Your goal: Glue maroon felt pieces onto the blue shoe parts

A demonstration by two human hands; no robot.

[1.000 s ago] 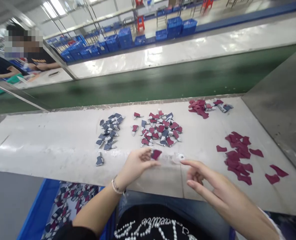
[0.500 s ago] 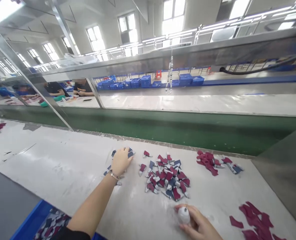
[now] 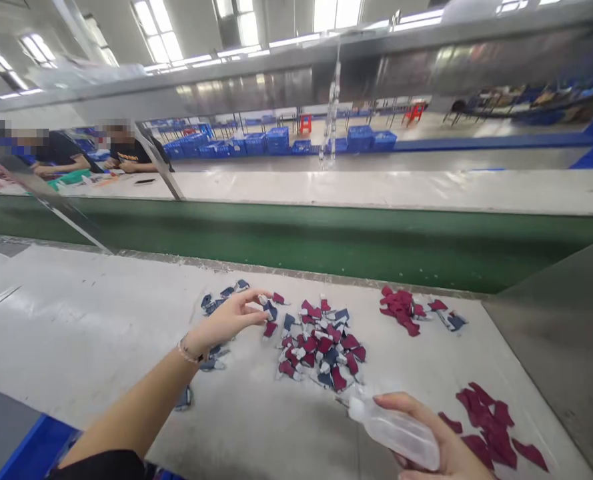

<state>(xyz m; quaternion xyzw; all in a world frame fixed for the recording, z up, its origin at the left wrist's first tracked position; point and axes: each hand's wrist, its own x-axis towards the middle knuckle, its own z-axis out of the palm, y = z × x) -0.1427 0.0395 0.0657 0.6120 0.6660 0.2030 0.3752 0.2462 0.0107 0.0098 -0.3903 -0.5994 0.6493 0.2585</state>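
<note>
My left hand (image 3: 229, 320) hovers with its fingers apart above a loose heap of navy and grey fabric pieces (image 3: 221, 300), holding nothing that I can see. Its fingertips reach towards a mixed pile of maroon and navy pieces with white parts (image 3: 321, 350). My right hand (image 3: 441, 447) grips a clear plastic squeeze bottle (image 3: 393, 430) lying sideways, its nozzle end pointing left. A maroon heap (image 3: 401, 308) lies beyond the bottle, and loose maroon cut pieces (image 3: 486, 427) lie just right of my right hand.
The pieces lie on a white work surface (image 3: 101, 313). A green conveyor belt (image 3: 296, 240) runs behind it, with a metal side panel (image 3: 556, 353) at right. A blue bin (image 3: 36, 447) sits at lower left. Two co-workers sit at far left, and blue crates (image 3: 276, 141) stand beyond.
My left hand has lifted off the navy heap and opened its fingers. My right hand has raised the bottle and turned it sideways. The view has tilted slightly.
</note>
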